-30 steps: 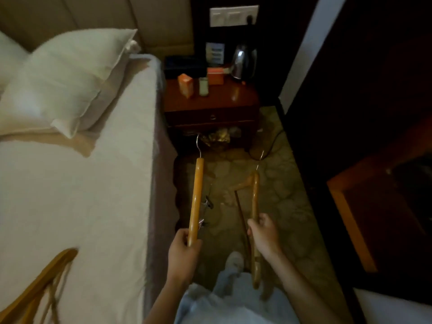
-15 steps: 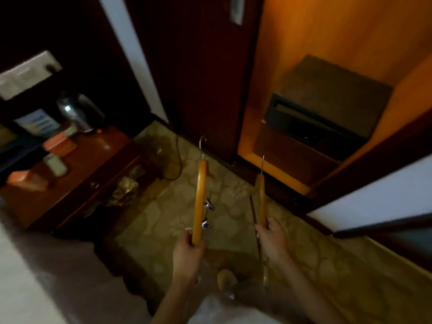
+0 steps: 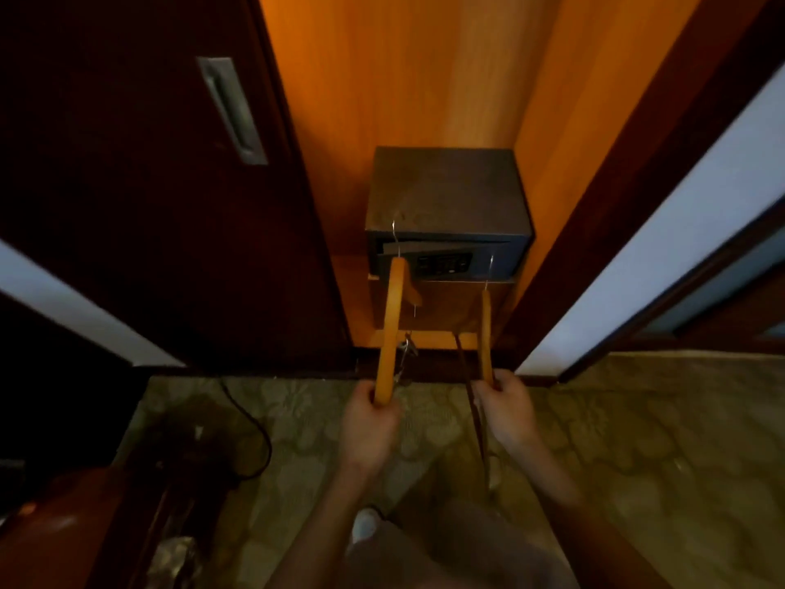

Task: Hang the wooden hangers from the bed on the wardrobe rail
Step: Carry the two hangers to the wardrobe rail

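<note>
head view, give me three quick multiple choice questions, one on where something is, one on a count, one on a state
1. Where is the safe?
A) on the floor
B) on a raised ledge inside the open wardrobe
C) on a bed

2. How many wooden hangers are being held?
A) one
B) two
C) three

3. What is the left hand doing?
A) resting flat on the safe
B) hanging empty
C) gripping a hanger's lower end

Answers:
1 B, the safe stands on a wooden ledge between the wardrobe's orange walls.
2 B, one is in the left hand and another is in the right hand.
3 C, it is curled round the wood, with the metal hook pointing away.
</note>
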